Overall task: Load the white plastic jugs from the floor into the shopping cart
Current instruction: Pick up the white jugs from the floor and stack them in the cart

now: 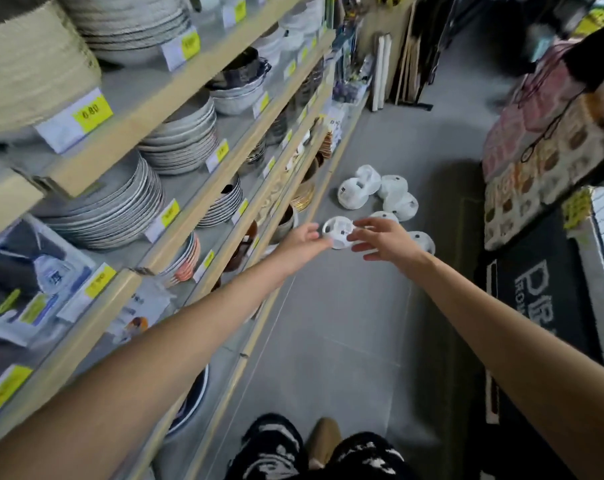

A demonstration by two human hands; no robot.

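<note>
Several white plastic jugs (394, 197) lie in a loose cluster on the grey floor of a shop aisle, ahead of me. One jug (338, 232) with a small dark label sits between my two hands. My left hand (304, 239) is at its left side with fingers spread, fingertips touching or nearly touching it. My right hand (383, 239) is at its right side, fingers apart and curved around it. Whether the jug is lifted off the floor I cannot tell. Another jug (423, 240) lies just behind my right hand. No shopping cart is in view.
Wooden shelves (176, 216) stacked with plates and bowls run along the left. Rugs and mats (535, 168) hang and lie on the right, with a black doormat (539, 296) on the floor. My patterned trousers and one shoe (324, 441) are at the bottom.
</note>
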